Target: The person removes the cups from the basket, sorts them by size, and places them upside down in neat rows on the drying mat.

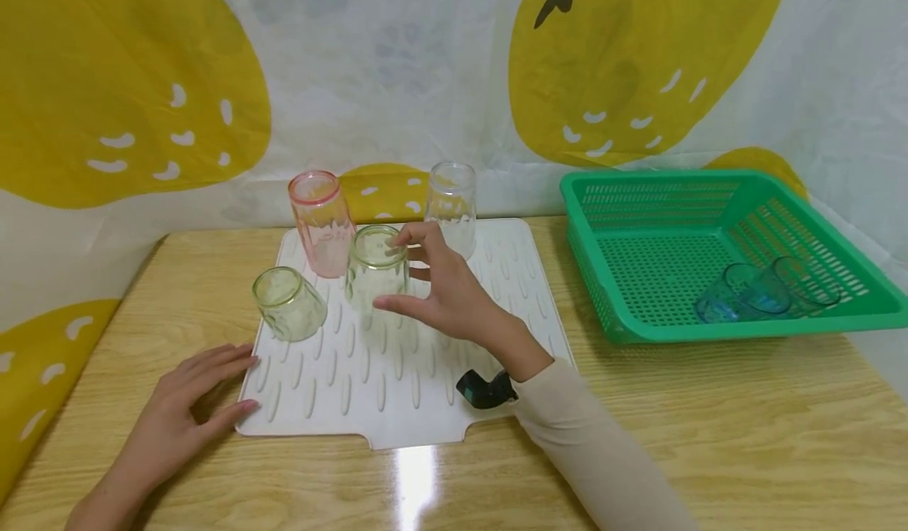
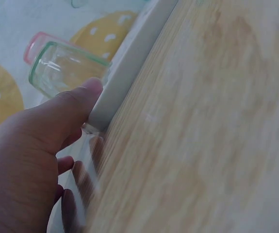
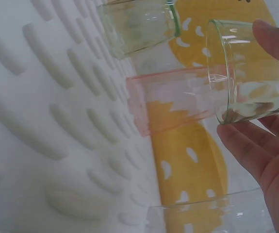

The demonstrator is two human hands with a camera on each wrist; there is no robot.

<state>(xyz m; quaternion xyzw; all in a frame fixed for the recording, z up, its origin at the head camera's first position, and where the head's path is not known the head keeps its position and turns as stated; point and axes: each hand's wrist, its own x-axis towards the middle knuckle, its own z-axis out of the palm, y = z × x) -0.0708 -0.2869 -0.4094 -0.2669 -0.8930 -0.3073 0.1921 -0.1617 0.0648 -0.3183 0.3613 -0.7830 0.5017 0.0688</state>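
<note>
My right hand [image 1: 454, 291] grips a pale green glass [image 1: 370, 277] between thumb and fingers. In the right wrist view that glass [image 3: 248, 73] hangs above the mat, with a gap below its lower rim. A second green glass [image 1: 289, 304] stands at the left of the white ribbed drying mat [image 1: 383, 381]. Behind them on the mat are a pink glass [image 1: 325, 224] and a clear glass [image 1: 452, 208]. My left hand [image 1: 173, 405] lies at the mat's left edge, fingers extended, holding nothing; its thumb [image 2: 83, 94] is at the edge in the left wrist view.
A green plastic basket [image 1: 617, 310] stands to the right on the wooden table [image 1: 709, 436], with blue glasses [image 1: 745, 291] lying in its right part. Behind the table hangs a white cloth [image 1: 397, 82] with yellow fruit prints.
</note>
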